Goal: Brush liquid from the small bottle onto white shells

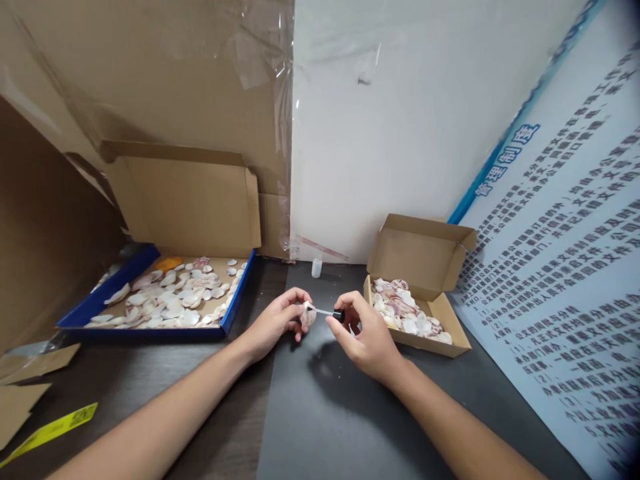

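My left hand pinches a small pale seashell between thumb and fingers, just above the dark table. My right hand grips the black cap of a small applicator brush. Its thin whitish stem points left, and the tip meets or nearly meets the upper part of the shell; which of the two I cannot tell. Behind the hands a small white bottle stands upright near the wall, its top appearing uncapped.
To the left, a blue-edged box with its lid raised holds many shells. A smaller cardboard box of shells stands open at the right. A yellow strip and cardboard pieces lie at the left front. Walls close off the back and sides.
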`<state>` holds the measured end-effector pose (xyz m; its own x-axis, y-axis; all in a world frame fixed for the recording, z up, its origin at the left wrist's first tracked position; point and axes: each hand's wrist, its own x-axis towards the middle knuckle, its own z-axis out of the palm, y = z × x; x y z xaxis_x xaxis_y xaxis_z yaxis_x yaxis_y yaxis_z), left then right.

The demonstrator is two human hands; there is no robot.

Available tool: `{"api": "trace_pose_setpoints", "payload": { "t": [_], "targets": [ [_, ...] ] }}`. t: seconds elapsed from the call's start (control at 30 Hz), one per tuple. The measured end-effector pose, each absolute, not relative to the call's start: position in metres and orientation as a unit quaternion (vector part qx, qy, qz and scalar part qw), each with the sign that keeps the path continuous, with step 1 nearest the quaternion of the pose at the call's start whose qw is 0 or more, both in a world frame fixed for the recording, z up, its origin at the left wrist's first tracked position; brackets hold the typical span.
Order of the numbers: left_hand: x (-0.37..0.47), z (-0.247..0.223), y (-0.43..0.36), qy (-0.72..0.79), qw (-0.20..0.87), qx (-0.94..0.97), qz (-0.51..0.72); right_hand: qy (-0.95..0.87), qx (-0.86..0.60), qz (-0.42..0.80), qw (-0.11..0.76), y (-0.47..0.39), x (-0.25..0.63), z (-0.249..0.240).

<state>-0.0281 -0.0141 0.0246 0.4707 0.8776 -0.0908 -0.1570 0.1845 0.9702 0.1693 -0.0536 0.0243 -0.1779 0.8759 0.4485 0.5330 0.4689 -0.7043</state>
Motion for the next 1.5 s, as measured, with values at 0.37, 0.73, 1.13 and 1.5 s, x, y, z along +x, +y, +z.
{"api": "trace_pose_setpoints", "payload": {
  "t": [0.37, 0.73, 1.13, 1.5],
  "targets": [
    [-0.028, 0.020, -0.012, 0.362, 0.670, 0.531, 0.372, -0.751, -0.498, 0.168, 0.401, -0.052, 0.170, 0.024],
    [-0.029, 0.019, -0.010, 0.356, 0.670, 0.530, 0.378, -0.753, -0.496, 0.170, 0.397, -0.054, 0.170, 0.026],
    [-0.029, 0.015, -0.008, 0.328, 0.690, 0.522, 0.379, -0.737, -0.488, 0.164, 0.438, -0.054, 0.171, 0.028],
    [-0.030, 0.014, -0.008, 0.316, 0.698, 0.524, 0.373, -0.745, -0.482, 0.154, 0.435, -0.054, 0.170, 0.028]
  ]
}}
